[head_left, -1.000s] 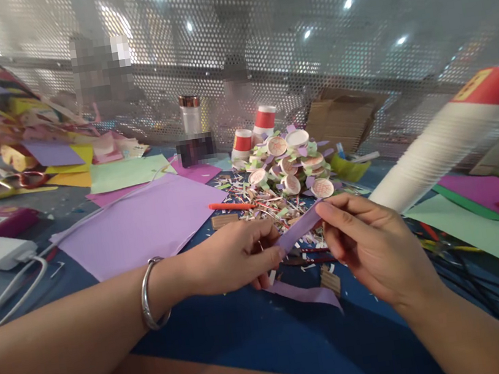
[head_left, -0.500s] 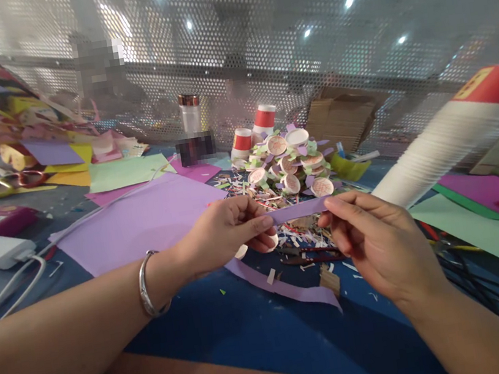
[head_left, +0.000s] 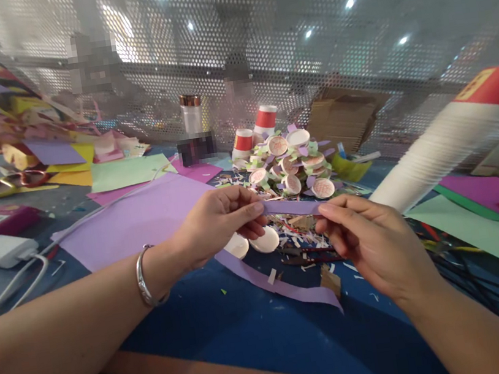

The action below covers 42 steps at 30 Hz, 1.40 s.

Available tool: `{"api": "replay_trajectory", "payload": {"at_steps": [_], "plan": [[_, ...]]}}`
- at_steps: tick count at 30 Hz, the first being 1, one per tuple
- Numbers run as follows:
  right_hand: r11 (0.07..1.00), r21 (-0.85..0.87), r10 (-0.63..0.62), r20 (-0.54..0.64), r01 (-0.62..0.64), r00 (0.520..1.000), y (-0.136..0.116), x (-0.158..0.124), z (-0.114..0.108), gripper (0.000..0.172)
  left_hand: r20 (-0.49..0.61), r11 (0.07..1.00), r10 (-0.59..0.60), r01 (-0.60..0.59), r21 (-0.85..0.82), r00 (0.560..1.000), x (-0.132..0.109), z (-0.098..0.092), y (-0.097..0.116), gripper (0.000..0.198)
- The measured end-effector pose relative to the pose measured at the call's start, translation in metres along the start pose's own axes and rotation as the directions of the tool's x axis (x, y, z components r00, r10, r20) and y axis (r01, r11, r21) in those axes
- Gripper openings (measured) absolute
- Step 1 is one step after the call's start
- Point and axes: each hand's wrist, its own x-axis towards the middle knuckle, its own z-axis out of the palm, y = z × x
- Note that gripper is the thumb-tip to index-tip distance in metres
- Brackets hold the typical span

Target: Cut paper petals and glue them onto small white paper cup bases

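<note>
A short purple paper strip (head_left: 292,207) is stretched between my two hands above the blue table. My left hand (head_left: 220,222), with a silver bangle at the wrist, pinches its left end. Thumb and fingers of my right hand (head_left: 367,232) grip the other end. Below lies a longer, curling purple paper strip (head_left: 287,290); its upper left end passes under my left hand. Two white round cup pieces (head_left: 265,240) rest just beneath my left hand, partly covered by it. Behind the held strip is a heap of cut paper-cup bottoms (head_left: 289,163) with green and purple tabs.
A large purple sheet (head_left: 137,218) lies at left, crossed by a white cable. A tall stack of paper cups (head_left: 442,141) leans at right, near coloured sheets (head_left: 488,234) and black cables. Yellow-handled scissors (head_left: 3,184), a white charger (head_left: 2,251) and a cardboard box (head_left: 344,115) are around.
Both hands have shifted slightly left with the short strip, which now slopes down to the right. The white cup pieces under my left hand show more.
</note>
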Motion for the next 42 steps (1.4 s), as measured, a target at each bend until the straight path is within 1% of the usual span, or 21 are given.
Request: {"api": "replay_trajectory", "payload": {"at_steps": [5,8,10,12,15,17,20,22,24,25,27,29,31,33,34,36,39,42], "plan": [[0.999,-0.046,-0.004,0.04,0.006,0.999,0.001,0.0,0.0,0.023,-0.055,0.99,0.092,-0.086,0.111,0.994,0.004,-0.002,0.0,0.007],[0.997,-0.071,-0.011,0.054,0.015,0.998,0.002,0.0,0.001,0.025,-0.056,0.978,0.127,-0.115,0.176,0.99,0.004,-0.005,0.0,0.005],[0.996,-0.088,-0.013,0.058,0.018,0.998,0.002,0.0,0.001,0.025,-0.047,0.974,0.128,-0.116,0.195,0.991,0.004,-0.007,0.0,0.006],[0.994,-0.107,-0.013,0.058,0.019,0.998,0.003,0.0,0.0,0.026,-0.016,0.971,0.097,-0.091,0.22,0.995,0.003,-0.009,0.0,0.007],[0.989,-0.146,-0.016,0.066,0.026,0.998,0.005,0.001,-0.003,0.027,0.075,0.95,0.032,-0.054,0.308,0.997,0.002,-0.011,0.001,0.009],[0.984,-0.175,-0.013,0.085,0.028,0.996,0.005,0.001,-0.004,0.028,0.118,0.917,0.029,-0.073,0.393,0.993,0.002,-0.01,0.002,0.011],[0.972,-0.231,-0.007,0.156,0.044,0.988,0.003,0.0,-0.004,0.029,0.156,0.846,0.051,-0.125,0.518,0.986,0.0,-0.008,0.003,0.014],[0.957,-0.281,-0.001,0.233,0.068,0.973,0.001,-0.001,-0.003,0.032,0.177,0.814,0.05,-0.142,0.563,0.983,-0.001,-0.006,0.004,0.015],[0.94,-0.332,0.036,0.324,0.078,0.945,0.0,-0.002,-0.002,0.036,0.16,0.816,0.07,-0.149,0.559,0.985,-0.001,-0.007,0.005,0.012],[0.93,-0.362,0.071,0.367,0.072,0.927,-0.001,-0.003,-0.001,0.038,0.13,0.822,0.101,-0.156,0.548,0.986,-0.001,-0.008,0.005,0.011],[0.894,-0.442,0.143,0.442,0.077,0.886,-0.001,-0.005,0.0,0.037,0.032,0.83,0.188,-0.176,0.529,0.982,0.001,-0.011,0.006,0.012],[0.832,-0.539,0.189,0.498,0.132,0.846,-0.001,-0.008,0.0,0.032,-0.048,0.836,0.238,-0.179,0.52,0.97,0.003,-0.014,0.007,0.015],[0.754,-0.619,0.208,0.543,0.221,0.813,0.0,-0.01,0.001,0.028,-0.066,0.84,0.214,-0.149,0.521,0.975,0.004,-0.015,0.007,0.013],[0.701,-0.657,0.22,0.571,0.279,0.791,0.001,-0.011,0.001,0.025,-0.033,0.837,0.154,-0.113,0.535,0.987,0.004,-0.014,0.006,0.011],[0.69,-0.662,0.223,0.579,0.293,0.784,0.001,-0.012,0.0,0.024,-0.013,0.829,0.131,-0.102,0.55,0.991,0.004,-0.014,0.005,0.012],[0.698,-0.653,0.227,0.591,0.294,0.774,0.001,-0.012,0.0,0.022,0.018,0.805,0.104,-0.094,0.586,0.994,0.004,-0.014,0.003,0.015],[0.748,-0.619,0.254,0.6,0.239,0.758,0.0,-0.013,0.001,0.014,0.05,0.756,0.043,-0.065,0.651,0.998,0.006,-0.018,-0.001,0.016],[0.791,-0.581,0.255,0.598,0.192,0.76,-0.002,-0.014,0.001,0.008,0.058,0.682,0.002,-0.044,0.73,0.998,0.007,-0.023,-0.001,0.015]]}}
